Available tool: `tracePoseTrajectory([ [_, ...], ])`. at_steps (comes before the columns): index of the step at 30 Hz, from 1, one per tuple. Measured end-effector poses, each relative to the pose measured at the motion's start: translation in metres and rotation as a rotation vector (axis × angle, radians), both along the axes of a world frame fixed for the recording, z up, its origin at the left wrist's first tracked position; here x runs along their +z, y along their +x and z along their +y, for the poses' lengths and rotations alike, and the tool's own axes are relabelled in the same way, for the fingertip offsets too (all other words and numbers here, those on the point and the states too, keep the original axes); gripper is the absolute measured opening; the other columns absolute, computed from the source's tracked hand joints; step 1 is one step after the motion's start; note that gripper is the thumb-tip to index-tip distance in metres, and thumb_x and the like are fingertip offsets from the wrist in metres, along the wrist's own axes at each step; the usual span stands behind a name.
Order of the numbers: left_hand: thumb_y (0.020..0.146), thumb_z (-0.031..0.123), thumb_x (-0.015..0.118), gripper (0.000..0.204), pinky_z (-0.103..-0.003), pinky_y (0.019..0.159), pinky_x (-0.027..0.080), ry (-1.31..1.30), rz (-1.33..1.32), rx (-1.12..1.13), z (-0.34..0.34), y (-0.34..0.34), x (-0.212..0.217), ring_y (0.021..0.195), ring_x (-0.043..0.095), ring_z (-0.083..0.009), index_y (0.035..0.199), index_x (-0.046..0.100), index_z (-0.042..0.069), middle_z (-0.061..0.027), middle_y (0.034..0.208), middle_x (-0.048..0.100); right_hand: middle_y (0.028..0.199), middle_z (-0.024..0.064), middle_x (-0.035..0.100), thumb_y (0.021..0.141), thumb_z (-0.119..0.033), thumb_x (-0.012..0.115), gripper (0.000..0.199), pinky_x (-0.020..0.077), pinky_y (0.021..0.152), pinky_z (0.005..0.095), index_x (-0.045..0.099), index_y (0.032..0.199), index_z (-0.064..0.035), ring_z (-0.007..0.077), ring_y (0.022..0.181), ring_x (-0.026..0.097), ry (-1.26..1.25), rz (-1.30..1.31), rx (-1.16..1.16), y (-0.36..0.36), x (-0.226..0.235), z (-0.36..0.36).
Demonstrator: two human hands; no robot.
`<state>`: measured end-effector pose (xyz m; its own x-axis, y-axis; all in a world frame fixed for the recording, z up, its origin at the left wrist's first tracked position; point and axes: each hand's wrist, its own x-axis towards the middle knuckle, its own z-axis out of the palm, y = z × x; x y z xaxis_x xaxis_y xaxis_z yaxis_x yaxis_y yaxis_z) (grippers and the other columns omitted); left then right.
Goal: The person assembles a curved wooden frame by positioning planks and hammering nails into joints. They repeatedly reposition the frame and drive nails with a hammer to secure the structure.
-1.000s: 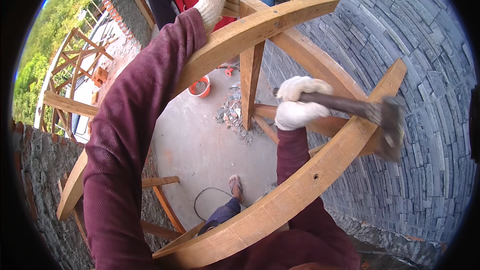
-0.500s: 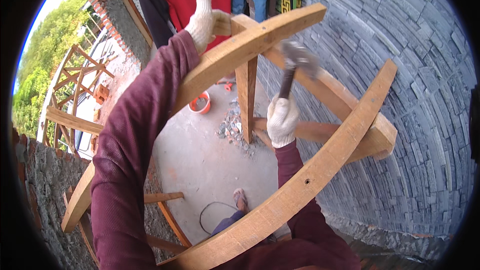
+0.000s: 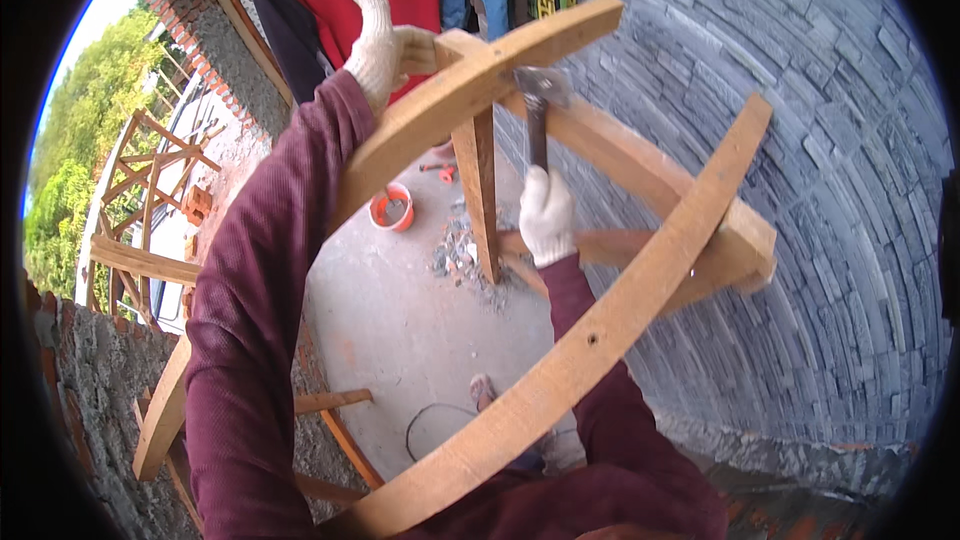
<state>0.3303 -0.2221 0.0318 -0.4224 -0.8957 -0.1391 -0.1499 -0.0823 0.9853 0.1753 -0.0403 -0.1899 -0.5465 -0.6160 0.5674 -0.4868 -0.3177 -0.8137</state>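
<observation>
My right hand, in a white knit glove, is closed round the dark handle of a hammer. The hammer's metal head is up beside the joint where a curved wooden beam crosses a straight wooden rail. My left hand, gloved too, is at the far side of the curved beam with its thumb pointing up. Its fingers bend round the end of a short wooden crosspiece, partly hidden. A second curved beam runs nearer to me, across my right arm.
A grey stone-clad wall curves along the right. Below, an orange bucket and a rubble heap lie on the concrete floor. A wooden post stands under the joint. Clothes hang at the back.
My right hand has moved the hammer left and slightly up, bringing its head closer to the curved beam. My left hand keeps its hold, and the whole view has shifted a little.
</observation>
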Motion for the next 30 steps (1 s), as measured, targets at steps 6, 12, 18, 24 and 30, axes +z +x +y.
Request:
tracePoseTrajectory([
  [6, 0.058, 0.105, 0.002, 0.140, -0.039, 0.100, 0.043, -0.073, -0.034, -0.060, 0.000, -0.008, -0.002, 0.113, 0.061, -0.0272, 0.125, 0.061, -0.003, -0.0167, 0.117, 0.066, 0.065, 0.0180, 0.057, 0.102, -0.034, 0.050, 0.036, 0.0443, 0.053, 0.0430, 0.057, 0.088, -0.0010, 0.0388, 0.056, 0.057, -0.090, 0.132, -0.004, 0.008, 0.013, -0.011],
  [12, 0.060, 0.105, 0.003, 0.142, -0.040, 0.104, 0.041, -0.223, -0.058, -0.117, -0.008, -0.001, -0.004, 0.118, 0.059, -0.0319, 0.132, 0.054, -0.007, -0.0208, 0.125, 0.063, 0.067, 0.0180, 0.058, 0.101, -0.031, 0.051, 0.032, 0.0461, 0.055, 0.0448, 0.058, 0.092, -0.0008, 0.0368, 0.060, 0.060, -0.199, -0.065, 0.076, 0.005, 0.002, -0.001],
  [18, 0.076, 0.097, 0.012, 0.122, -0.037, 0.086, 0.046, -0.249, 0.015, -0.086, -0.022, 0.008, -0.010, 0.106, 0.066, -0.0303, 0.125, 0.059, -0.005, -0.0186, 0.118, 0.066, 0.061, 0.0050, 0.054, 0.103, -0.032, 0.046, 0.037, 0.0395, 0.046, 0.0352, 0.056, 0.086, -0.0014, 0.0210, 0.049, 0.052, -0.224, -0.196, 0.195, 0.007, -0.004, 0.009],
  [24, 0.061, 0.104, 0.003, 0.143, -0.040, 0.106, 0.041, -0.013, -0.012, 0.002, 0.002, -0.004, 0.006, 0.119, 0.061, -0.0337, 0.129, 0.055, -0.010, -0.0241, 0.124, 0.064, 0.056, 0.0057, 0.049, 0.103, -0.029, 0.046, 0.034, 0.0412, 0.048, 0.0360, 0.055, 0.084, -0.0025, 0.0189, 0.047, 0.051, -0.050, -0.121, 0.094, 0.003, 0.016, -0.004],
  [30, 0.062, 0.103, -0.001, 0.142, -0.038, 0.107, 0.041, -0.228, -0.043, -0.106, -0.011, -0.015, -0.001, 0.120, 0.061, -0.0320, 0.131, 0.055, -0.008, -0.0221, 0.126, 0.064, 0.059, 0.0016, 0.051, 0.104, -0.035, 0.043, 0.039, 0.0399, 0.047, 0.0334, 0.054, 0.083, -0.0042, 0.0163, 0.050, 0.052, -0.148, 0.063, 0.010, -0.005, 0.006, -0.020],
])
